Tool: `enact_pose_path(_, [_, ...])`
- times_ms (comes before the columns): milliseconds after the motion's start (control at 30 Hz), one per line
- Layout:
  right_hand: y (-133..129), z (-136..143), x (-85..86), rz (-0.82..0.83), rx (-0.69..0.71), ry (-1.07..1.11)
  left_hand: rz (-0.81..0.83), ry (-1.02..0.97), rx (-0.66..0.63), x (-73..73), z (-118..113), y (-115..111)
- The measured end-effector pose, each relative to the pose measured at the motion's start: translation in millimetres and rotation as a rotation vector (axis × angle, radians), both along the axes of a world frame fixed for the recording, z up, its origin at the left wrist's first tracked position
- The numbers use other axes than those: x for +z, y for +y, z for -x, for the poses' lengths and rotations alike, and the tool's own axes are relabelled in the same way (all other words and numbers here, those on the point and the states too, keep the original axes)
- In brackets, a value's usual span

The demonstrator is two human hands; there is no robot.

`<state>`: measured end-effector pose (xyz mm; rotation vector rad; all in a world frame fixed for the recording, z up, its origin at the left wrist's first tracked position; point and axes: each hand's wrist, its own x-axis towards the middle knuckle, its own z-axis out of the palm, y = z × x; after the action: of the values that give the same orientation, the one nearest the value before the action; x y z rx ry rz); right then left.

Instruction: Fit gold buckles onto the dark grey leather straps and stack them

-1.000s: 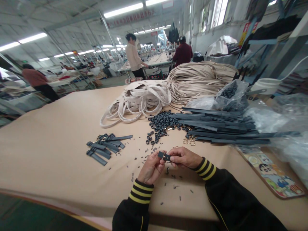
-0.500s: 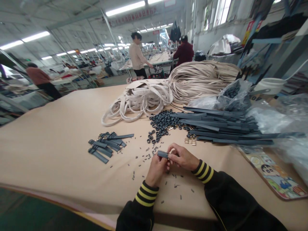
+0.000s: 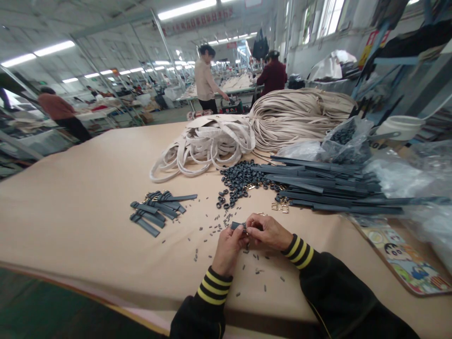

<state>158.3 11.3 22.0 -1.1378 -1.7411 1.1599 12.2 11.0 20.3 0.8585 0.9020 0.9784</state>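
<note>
The small dark strap piece [image 3: 236, 225] is mostly hidden, because both hands close around it and only its left end pokes out. The left hand [image 3: 229, 246] curls its fingers tight and pinches the piece from below, and the right hand [image 3: 267, 231] pinches it from the right with its fingertips pressed together. A tiny bit of shiny metal shows between the fingers, but it is too small to tell what it is. The piece sits just above the tan table [image 3: 77, 221], near the close edge, and its long side runs left to right, almost flat. Tiny dark bits [image 3: 226, 245] lie scattered on the table all around the hands. To the far right, a clear plastic bag [image 3: 348, 141] holds small dark rings (the crinkly plastic makes them hard to see well). More dark rings [image 3: 238, 181] lie loose in a heap on the table, just beyond the hands. Beside them is a stack of long dark straps [image 3: 328, 188] that point left and right. A small pile of short dark straps [image 3: 157, 212] lies to the left. Big loops of cream strap [image 3: 212, 143] sit farther back. A cartoon picture board [image 3: 406, 259] is cut off at the right edge.
</note>
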Motion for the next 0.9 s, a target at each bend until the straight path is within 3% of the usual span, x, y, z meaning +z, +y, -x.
enact_pose_path(200, [2,-1,-2.7,0.018,-0.001,0.003,-0.004,0.033,-0.022,-3.7,3,1])
enact_pose_path(467, [1,0,-5.0,0.043,-0.053,0.008,-0.147,0.311,-0.028,-15.2,9,6])
enact_pose_path(700, [4,-6,-5.3,0.430,0.022,0.359,-0.193,0.251,0.043,-11.5,6,3])
enact_pose_path(900, [4,-7,-6.3,0.584,0.094,0.411,-0.219,0.300,-0.007,-14.2,6,1])
